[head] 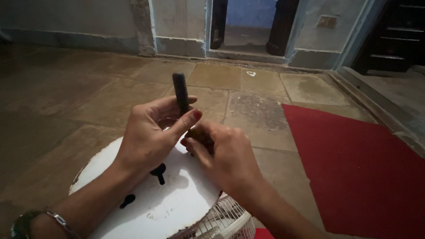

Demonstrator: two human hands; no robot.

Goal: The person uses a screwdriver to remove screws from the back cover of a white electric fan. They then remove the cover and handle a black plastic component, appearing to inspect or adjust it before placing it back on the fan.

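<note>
1. A dark stick-shaped tool (180, 93) stands almost upright in the middle of the view, its upper end rising free above the fingers and its lower end hidden between the two hands.
2. The left hand (148, 139) wraps around the tool from the left; its grip is pressed onto the shaft, with the thumb, its nail painted red, laid across the near side and the fingers curled behind.
3. The right hand (228, 159) sits just right of and below the left, touching it. Its fingers are curled tight on something dark at the tool's lower end; what exactly it pinches there cannot be told.
4. Both hands hover over a round white base (155, 208), scuffed and chipped, which lies near and carries keyhole-shaped dark slots (158, 171).
5. A white wire fan guard (226, 219) shows at the near right edge of the base, under the right forearm.
6. The left wrist wears a metal bracelet (57, 219) and a dark watch (22, 225).
7. Around them lies a stone-slab floor (79, 102); a red mat (358, 172) covers it to the right.
8. Far off, a doorway (250, 22) opens in a pale wall.
</note>
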